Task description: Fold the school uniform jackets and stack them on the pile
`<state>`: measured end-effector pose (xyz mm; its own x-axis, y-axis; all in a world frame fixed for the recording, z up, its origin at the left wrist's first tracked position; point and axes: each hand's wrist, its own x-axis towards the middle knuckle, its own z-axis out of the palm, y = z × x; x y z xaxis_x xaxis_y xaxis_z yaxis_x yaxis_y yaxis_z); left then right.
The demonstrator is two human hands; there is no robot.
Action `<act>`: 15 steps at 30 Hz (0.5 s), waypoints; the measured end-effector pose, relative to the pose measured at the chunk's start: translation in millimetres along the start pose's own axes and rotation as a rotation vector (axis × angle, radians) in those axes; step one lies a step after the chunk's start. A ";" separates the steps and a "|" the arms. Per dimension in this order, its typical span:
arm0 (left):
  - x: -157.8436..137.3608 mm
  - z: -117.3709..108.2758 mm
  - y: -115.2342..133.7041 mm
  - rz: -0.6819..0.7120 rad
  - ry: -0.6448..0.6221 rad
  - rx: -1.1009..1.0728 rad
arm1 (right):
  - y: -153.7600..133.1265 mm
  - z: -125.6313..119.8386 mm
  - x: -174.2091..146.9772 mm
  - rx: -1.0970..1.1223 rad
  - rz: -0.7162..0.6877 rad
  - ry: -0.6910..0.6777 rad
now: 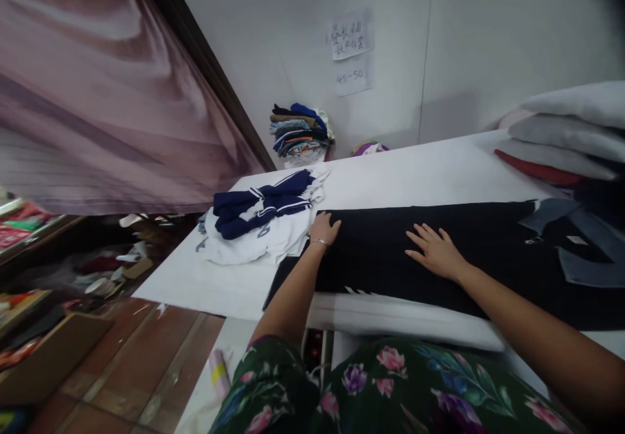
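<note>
A long black garment (371,252) lies flat across the white table, with a few short white stripes on its near edge; I cannot tell its exact kind. My left hand (324,228) rests on its left end, fingers stretched out and a bracelet at the wrist. Farther right, my right hand (437,252) lies palm down on the black cloth with its fingers spread. Grey-blue cloth (586,265) with a small white label near it lies over the garment's right part. Just left of my left hand are white garments (239,245) topped by a navy garment with white trim (263,203).
A folded clothes stack (300,131) stands against the wall at the back. Grey, white and red cloths (566,135) are piled at right. A pinkish curtain (122,95) hangs at left above tiled floor (151,356) and boxes. Handwritten papers (349,37) are on the wall.
</note>
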<state>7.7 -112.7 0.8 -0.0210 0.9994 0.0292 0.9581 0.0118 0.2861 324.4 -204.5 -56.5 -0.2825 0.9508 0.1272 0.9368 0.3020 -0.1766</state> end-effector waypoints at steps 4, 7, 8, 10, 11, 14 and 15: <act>6.8 -13.0 -28.9 -0.214 -0.053 -0.033 | 1.1 0.3 -1.4 -0.035 0.010 0.006; 11.0 -14.8 -38.6 -0.266 -0.089 -0.046 | -0.9 -1.8 -1.5 -0.036 0.014 0.007; 13.0 -15.2 -40.2 -0.283 -0.101 -0.054 | -1.3 -2.1 -1.5 -0.033 0.014 0.006; 18.3 -16.8 -43.2 -0.321 -0.139 -0.077 | -1.3 -2.0 -1.6 -0.023 0.016 0.002; 21.3 -18.2 -44.9 -0.342 -0.166 -0.092 | -1.1 -1.9 -1.7 -0.021 0.018 -0.001; 29.3 -24.0 -51.4 -0.379 -0.249 -0.151 | 0.2 -1.1 -2.0 -0.028 0.023 -0.009; 31.0 -26.0 -53.5 -0.377 -0.271 -0.172 | 0.7 -0.7 -2.1 -0.032 0.024 -0.011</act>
<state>-51.6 -83.2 11.2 -0.2603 0.8995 -0.3508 0.8365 0.3916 0.3834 325.8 -206.3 -56.1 -0.2622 0.9584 0.1131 0.9493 0.2773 -0.1483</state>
